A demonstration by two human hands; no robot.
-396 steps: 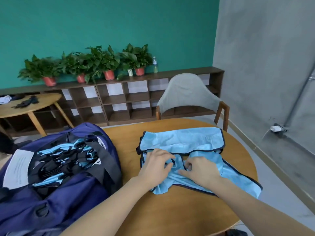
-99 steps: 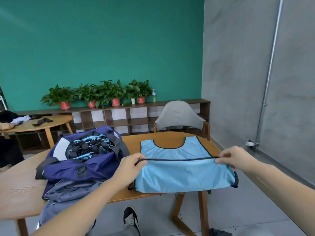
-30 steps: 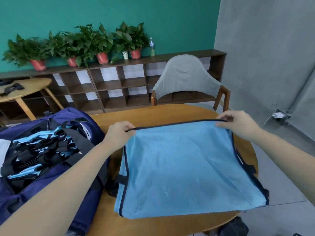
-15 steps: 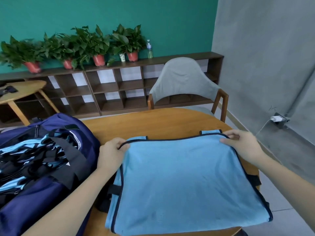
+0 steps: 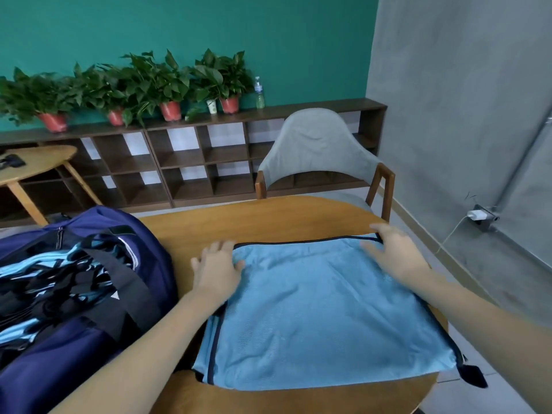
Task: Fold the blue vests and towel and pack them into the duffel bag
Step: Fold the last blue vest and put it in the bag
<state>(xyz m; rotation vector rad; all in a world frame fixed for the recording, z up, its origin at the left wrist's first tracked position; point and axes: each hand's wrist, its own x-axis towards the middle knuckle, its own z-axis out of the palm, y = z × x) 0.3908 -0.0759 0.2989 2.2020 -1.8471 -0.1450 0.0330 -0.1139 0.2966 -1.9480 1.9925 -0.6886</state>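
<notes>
Item: light blue mesh vest with dark piping [image 5: 322, 312], laid flat across the centre and lower right of the frame on the round wooden table [image 5: 268, 216]. It is now doubled over on itself; the shoulder straps that half a second ago showed beyond its far edge are no longer seen.

Left hand [image 5: 216, 270]: released from the far left corner it pinched a moment earlier. The fingers are now spread and flat, the palm resting at that corner, partly on the cloth and partly on the table. Nothing is held.

Right hand [image 5: 394, 253]: likewise let go of the far right corner. The fingers are extended and laid on the cloth by the dark trim. Nothing is held. Some motion blur is noted.

Navy blue fabric duffel bag [image 5: 80, 282]: at the left of the frame, just beside the vest, its top open. Blue and black folded cloth is seen inside, crossed by a dark strap.

Assessment: the first fold of this vest is judged complete, and the pressing and smoothing stage is taken to be in hand. Further folds are judged necessary before the piece fits the bag opening. No towel is identified in view.

Background: grey upholstered chair with wooden frame [image 5: 319, 156], upper centre, behind the table.
</notes>
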